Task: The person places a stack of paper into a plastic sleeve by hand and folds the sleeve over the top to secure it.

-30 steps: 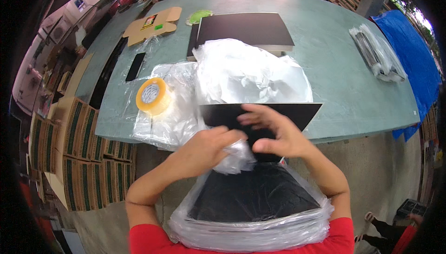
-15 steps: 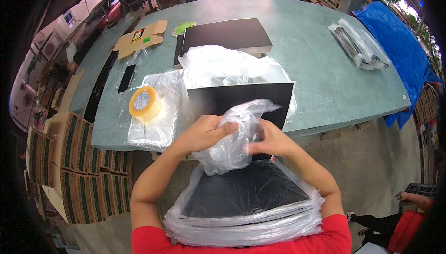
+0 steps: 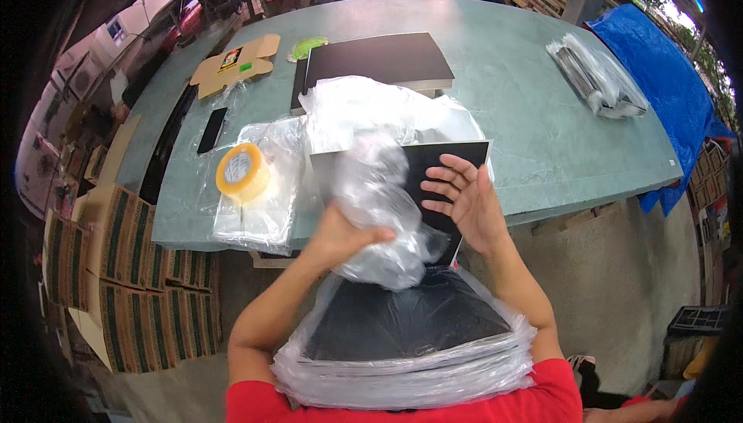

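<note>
My left hand [image 3: 342,236] grips a crumpled clear plastic bag [image 3: 375,210], its thumb lying across the plastic. To the right of the bag, my right hand [image 3: 470,205] is raised with its fingers apart and nothing in them. Behind both hands a black panel with a pale edge [image 3: 429,157] leans at the near edge of the table, partly hidden by the bag. Closest to me lies a stack of black panels in clear plastic [image 3: 410,316], between my forearms. White plastic wrapping [image 3: 356,104] is heaped just beyond the leaning panel.
A tape roll [image 3: 241,172] rests on flat clear bags [image 3: 259,218] on the green table [image 3: 526,113]. Beyond are a black phone-like slab [image 3: 211,130], unfolded cardboard [image 3: 232,71] and dark panels [image 3: 379,59]. Wrapped pieces [image 3: 596,78] lie right, near a blue tarp [image 3: 658,75]. Cartons [image 3: 131,307] stand left.
My right hand has let go of the plastic bag and moved right, its fingers spreading. The bag, now in my left hand alone, has spread upward over the leaning panel.
</note>
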A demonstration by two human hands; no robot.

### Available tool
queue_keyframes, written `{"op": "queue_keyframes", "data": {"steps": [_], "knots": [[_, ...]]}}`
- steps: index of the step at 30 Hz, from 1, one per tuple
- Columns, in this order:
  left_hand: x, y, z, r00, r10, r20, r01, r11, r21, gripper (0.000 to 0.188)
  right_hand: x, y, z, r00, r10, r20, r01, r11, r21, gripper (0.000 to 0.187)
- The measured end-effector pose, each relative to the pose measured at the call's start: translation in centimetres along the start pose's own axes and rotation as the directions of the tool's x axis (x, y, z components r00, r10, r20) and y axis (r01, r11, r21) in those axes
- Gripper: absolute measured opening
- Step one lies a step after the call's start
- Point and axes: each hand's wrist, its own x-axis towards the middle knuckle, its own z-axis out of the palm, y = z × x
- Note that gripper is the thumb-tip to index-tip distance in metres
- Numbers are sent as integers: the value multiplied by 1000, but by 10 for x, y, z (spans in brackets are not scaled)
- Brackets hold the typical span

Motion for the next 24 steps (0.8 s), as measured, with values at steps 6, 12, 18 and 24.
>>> {"op": "queue_keyframes", "data": {"steps": [6,12,18,24], "knots": [[3,-3,-32,945,224,-238,-178,963,201,22,-28,22,2,855,478,200,-200,659,-725,24],[1,18,-63,916,307,-258,-300,952,68,10,-26,12,-38,862,417,288,-84,678,-731,29],[-2,12,-71,853,279,-442,-419,870,-261,21,-6,19,-13,978,193,75,-109,787,-608,23],[-79,33,-139,759,339,-556,-609,671,-423,35,-19,0,-54,968,100,-229,-147,970,-195,26]]}}
